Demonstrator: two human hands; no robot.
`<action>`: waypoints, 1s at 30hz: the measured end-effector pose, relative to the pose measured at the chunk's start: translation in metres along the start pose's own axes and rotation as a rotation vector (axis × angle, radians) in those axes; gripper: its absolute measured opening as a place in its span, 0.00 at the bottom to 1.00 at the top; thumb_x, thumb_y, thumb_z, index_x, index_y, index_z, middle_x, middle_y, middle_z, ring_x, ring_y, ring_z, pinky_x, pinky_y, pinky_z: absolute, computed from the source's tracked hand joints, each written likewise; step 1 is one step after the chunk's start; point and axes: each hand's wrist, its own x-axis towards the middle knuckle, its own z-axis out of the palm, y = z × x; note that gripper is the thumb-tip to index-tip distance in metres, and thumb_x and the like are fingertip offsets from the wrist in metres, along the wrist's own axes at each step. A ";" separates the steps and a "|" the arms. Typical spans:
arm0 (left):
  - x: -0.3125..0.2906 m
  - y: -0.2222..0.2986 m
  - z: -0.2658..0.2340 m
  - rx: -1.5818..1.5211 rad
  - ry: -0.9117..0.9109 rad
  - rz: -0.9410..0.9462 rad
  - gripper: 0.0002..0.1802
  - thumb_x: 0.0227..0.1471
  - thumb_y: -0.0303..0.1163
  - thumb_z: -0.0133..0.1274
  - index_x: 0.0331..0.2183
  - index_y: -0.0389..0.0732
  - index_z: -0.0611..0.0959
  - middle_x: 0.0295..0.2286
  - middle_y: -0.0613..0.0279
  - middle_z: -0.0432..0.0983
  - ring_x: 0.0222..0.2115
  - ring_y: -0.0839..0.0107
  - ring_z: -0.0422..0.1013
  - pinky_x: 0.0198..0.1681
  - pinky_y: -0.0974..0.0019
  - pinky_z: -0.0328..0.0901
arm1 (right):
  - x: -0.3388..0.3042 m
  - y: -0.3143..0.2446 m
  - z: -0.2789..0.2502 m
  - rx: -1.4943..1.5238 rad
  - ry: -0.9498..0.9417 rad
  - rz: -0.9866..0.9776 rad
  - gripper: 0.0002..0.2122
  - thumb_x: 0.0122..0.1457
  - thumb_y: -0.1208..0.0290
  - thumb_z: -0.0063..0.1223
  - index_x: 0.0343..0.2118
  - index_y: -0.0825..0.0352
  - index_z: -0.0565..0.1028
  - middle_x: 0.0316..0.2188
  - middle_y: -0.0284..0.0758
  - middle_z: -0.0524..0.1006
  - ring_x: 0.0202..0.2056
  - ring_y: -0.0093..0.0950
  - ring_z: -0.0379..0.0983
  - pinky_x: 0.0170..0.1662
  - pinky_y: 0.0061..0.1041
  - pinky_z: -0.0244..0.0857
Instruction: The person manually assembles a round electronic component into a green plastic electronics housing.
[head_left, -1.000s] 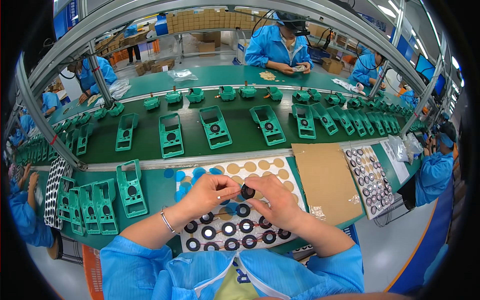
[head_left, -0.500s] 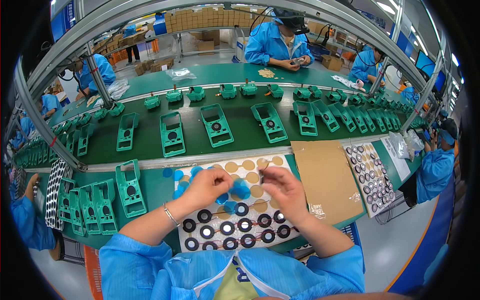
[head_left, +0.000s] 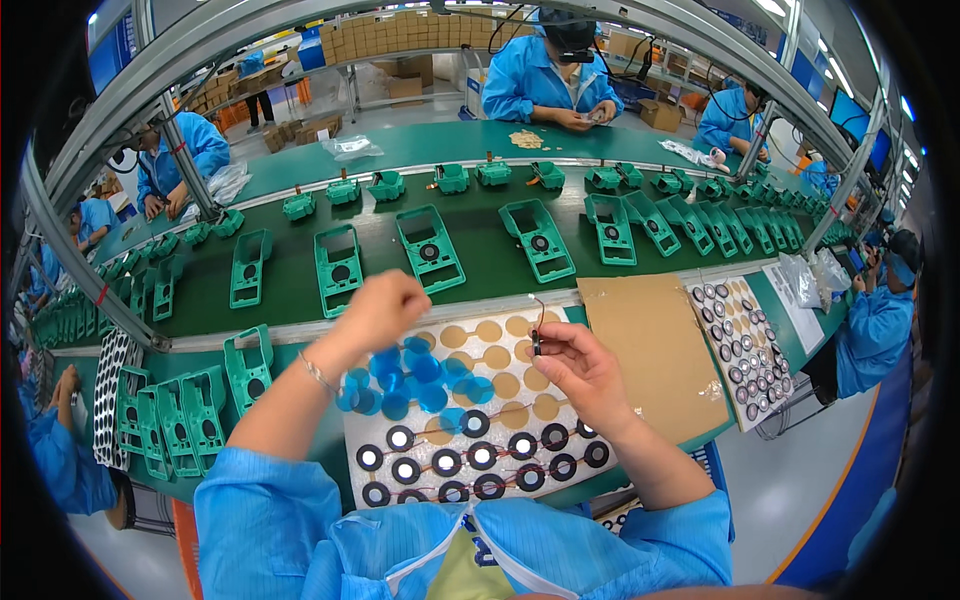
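Observation:
In my right hand (head_left: 582, 372), a small round speaker (head_left: 537, 343) is pinched edge-on between thumb and fingers, its thin wire lead sticking up. My left hand (head_left: 388, 308) hangs above the far left edge of the tray, its fingers curled together; what they hold, if anything, is hidden. Beneath both hands lies a white foam tray (head_left: 352, 440) with round tan recesses. Black-rimmed speakers (head_left: 482, 456) with red wires fill its near rows. Translucent blue film discs (head_left: 425, 370) lie loosely heaped over its left part.
Green plastic housings (head_left: 335, 270) line the belt (head_left: 490, 255) ahead, and several more housings (head_left: 205, 410) stand at my left. A cardboard sheet (head_left: 655, 360) lies right of the tray, with another speaker tray (head_left: 735, 350) beyond it. Co-workers (head_left: 555, 80) sit across and at the sides.
My left hand has moved forward and left, away from the blue discs, which now lie in a fuller heap. My right hand has turned, and the speaker's wire lead now shows upright.

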 end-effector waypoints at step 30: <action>0.024 -0.159 -0.038 -0.888 0.090 -0.835 0.06 0.45 0.23 0.54 0.22 0.36 0.73 0.15 0.66 0.65 0.15 0.78 0.63 0.16 0.75 0.61 | 0.047 -0.001 0.047 -0.039 -0.020 -0.073 0.12 0.51 0.76 0.54 0.40 0.68 0.72 0.35 0.32 0.74 0.36 0.20 0.70 0.41 0.19 0.64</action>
